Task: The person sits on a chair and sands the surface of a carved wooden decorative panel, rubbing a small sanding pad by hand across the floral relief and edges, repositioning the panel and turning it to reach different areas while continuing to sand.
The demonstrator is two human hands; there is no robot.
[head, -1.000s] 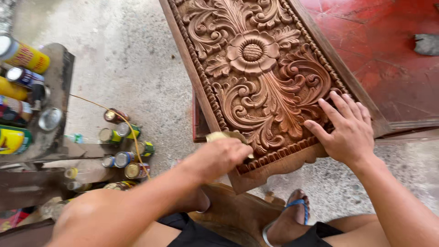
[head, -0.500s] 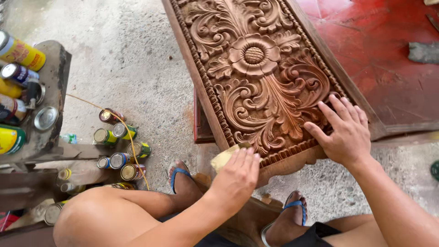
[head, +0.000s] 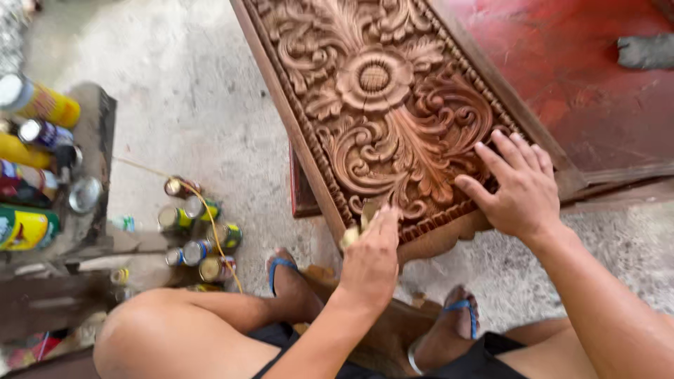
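Note:
A carved wooden panel (head: 379,105) with a central flower and leafy scrolls slopes down toward me. My left hand (head: 372,256) is at the panel's near lower edge, fingers closed on a small folded yellowish piece of sandpaper (head: 353,230) pressed against the carving. My right hand (head: 519,186) lies flat on the panel's lower right corner, fingers spread, holding nothing. My knees and both feet in blue flip-flops show below the panel.
Several small tins (head: 193,235) stand on the concrete floor at left. Spray cans and bottles (head: 31,175) crowd a low wooden stand (head: 95,133) at the far left. A red board (head: 597,77) lies behind the panel, with a grey rag (head: 646,50) on it.
My left hand has slid down and right along the panel's lower edge with the sandpaper. My right hand has stayed on the corner. The view has shifted slightly.

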